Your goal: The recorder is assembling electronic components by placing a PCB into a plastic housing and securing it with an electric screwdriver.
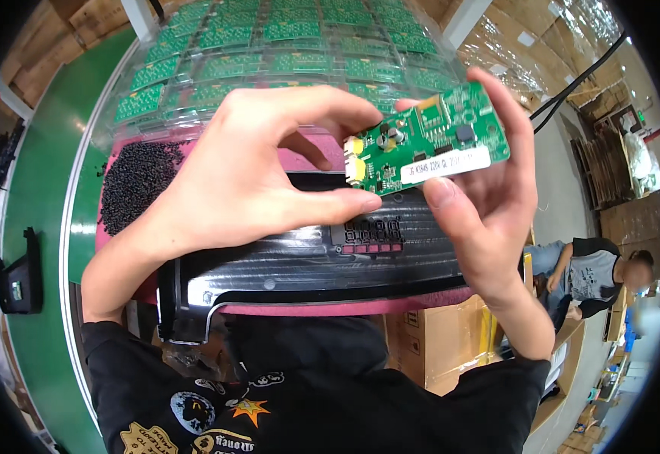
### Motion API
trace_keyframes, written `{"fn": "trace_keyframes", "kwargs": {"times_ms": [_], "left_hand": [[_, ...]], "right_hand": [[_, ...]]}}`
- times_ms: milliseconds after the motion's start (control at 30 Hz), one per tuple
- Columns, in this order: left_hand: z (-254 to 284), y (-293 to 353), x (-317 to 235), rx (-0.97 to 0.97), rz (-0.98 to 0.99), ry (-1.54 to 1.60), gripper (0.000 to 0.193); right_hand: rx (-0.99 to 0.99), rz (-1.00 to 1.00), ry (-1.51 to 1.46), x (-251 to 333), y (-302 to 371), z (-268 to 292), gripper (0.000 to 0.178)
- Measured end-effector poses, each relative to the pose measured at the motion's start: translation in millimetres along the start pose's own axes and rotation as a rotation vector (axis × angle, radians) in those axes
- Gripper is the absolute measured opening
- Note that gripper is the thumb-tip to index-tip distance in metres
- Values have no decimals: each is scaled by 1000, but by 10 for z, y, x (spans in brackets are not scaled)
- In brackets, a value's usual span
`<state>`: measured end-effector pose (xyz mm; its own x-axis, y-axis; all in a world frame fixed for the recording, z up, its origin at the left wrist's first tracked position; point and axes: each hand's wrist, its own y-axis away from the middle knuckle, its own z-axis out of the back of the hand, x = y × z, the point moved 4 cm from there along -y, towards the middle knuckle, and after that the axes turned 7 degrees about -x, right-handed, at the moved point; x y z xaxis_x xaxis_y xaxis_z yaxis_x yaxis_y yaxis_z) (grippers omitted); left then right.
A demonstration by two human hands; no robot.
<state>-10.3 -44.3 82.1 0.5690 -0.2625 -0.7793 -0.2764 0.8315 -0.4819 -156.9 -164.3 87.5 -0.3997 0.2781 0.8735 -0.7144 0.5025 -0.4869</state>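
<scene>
A green circuit board (439,140) with white connectors, small components and a white label strip is held up, tilted, above the work surface. My right hand (492,204) grips its right part, thumb on the lower edge and fingers behind. My left hand (269,170) is closed around the connector end, its thumb at the lower corner and the index finger near the upper edge; the other fingertips are partly hidden. Beneath both hands lies a long glossy black plastic panel (307,268) with digit-shaped cutouts and a row of small windows.
The panel rests on a pink foam sheet (299,309). A heap of small black screws (137,185) sits at the left. Clear trays of green circuit boards (292,57) fill the far side. A cardboard box (432,344) stands below; another person (587,276) sits at the right.
</scene>
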Motion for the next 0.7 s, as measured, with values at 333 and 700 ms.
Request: {"fn": "trace_keyframes", "kwargs": {"times_ms": [333,700], "left_hand": [[-414,222,299,220,96,-77,54],[-626,372,474,407,87,-359,52]], "right_hand": [[65,-256,513,-448,724,708,52],[323,-187,766,-583,694,603,54]]}}
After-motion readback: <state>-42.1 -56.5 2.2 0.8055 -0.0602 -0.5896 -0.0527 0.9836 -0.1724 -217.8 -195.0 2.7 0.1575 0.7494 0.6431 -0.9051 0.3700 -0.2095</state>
